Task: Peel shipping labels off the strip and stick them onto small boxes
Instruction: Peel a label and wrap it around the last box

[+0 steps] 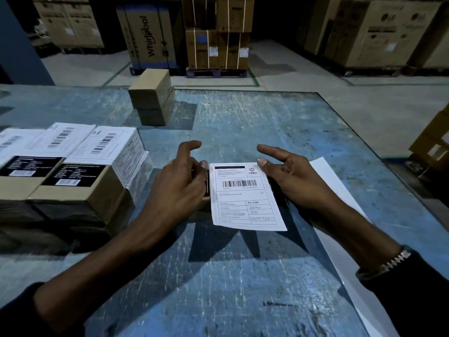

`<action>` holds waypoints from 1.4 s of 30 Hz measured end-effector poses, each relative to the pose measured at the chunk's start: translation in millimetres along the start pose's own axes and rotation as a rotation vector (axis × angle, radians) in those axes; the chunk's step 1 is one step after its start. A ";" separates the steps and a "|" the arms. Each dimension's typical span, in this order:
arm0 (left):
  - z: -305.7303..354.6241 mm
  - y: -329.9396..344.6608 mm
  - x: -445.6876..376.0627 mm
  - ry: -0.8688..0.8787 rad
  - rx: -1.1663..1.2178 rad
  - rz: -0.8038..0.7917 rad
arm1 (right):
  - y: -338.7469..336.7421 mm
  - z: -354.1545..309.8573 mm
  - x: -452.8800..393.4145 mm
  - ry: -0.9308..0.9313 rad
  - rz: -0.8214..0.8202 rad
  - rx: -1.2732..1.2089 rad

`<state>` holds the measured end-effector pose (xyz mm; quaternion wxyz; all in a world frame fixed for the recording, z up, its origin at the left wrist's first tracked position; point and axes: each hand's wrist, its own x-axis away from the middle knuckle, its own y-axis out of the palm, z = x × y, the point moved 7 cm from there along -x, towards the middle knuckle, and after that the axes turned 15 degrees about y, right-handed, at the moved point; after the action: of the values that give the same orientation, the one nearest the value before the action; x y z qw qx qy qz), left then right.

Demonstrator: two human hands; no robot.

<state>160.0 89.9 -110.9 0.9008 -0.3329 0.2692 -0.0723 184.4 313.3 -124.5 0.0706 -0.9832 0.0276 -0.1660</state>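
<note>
the shipping label (245,195) was a white sheet printed with a barcode, a small logo at its top right corner and ruled boxes of fine text, one reading "pre-paid". it lay just right of the middle of the frame, on top of a small box (206,183) of which only a dark left edge and a strip of brown card showed; the label's lower end hung past the box. the left hand (179,183) rested against the box's left side, thumb tip touching the label's upper left corner, forefinger lifted and bent, the other fingers curled at the box. whether it really gripped the box could not be told. the right hand (294,176) touched the label's upper right corner with its thumb, forefinger stretched out and the rest loosely bent, holding nothing. a metal watch band (393,261) sat on that wrist.

under the right forearm a blank white backing strip (340,190) ran toward the lower right of the frame. at the left stood a block of labelled boxes (80,171), close beside the left hand. two plain boxes (151,98) were stacked at the upper middle on the scratched blue surface (230,276). large cartons (148,37) lined the floor along the top of the frame.
</note>
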 end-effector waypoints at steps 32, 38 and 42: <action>2.8 0.2 0.7 0.024 0.014 0.004 | 6.1 -1.5 9.5 0.025 0.030 0.024; -4.1 -0.8 -0.6 -0.042 0.048 0.000 | 21.2 -0.2 15.8 0.029 -0.046 0.061; -3.8 0.6 -2.9 -0.015 0.154 0.038 | 7.5 -0.2 5.8 0.054 0.035 -0.050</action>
<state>155.5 89.1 -112.4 0.9270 -0.2579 0.2622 -0.0734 189.5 305.4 -123.6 0.0483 -0.9792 0.0509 -0.1906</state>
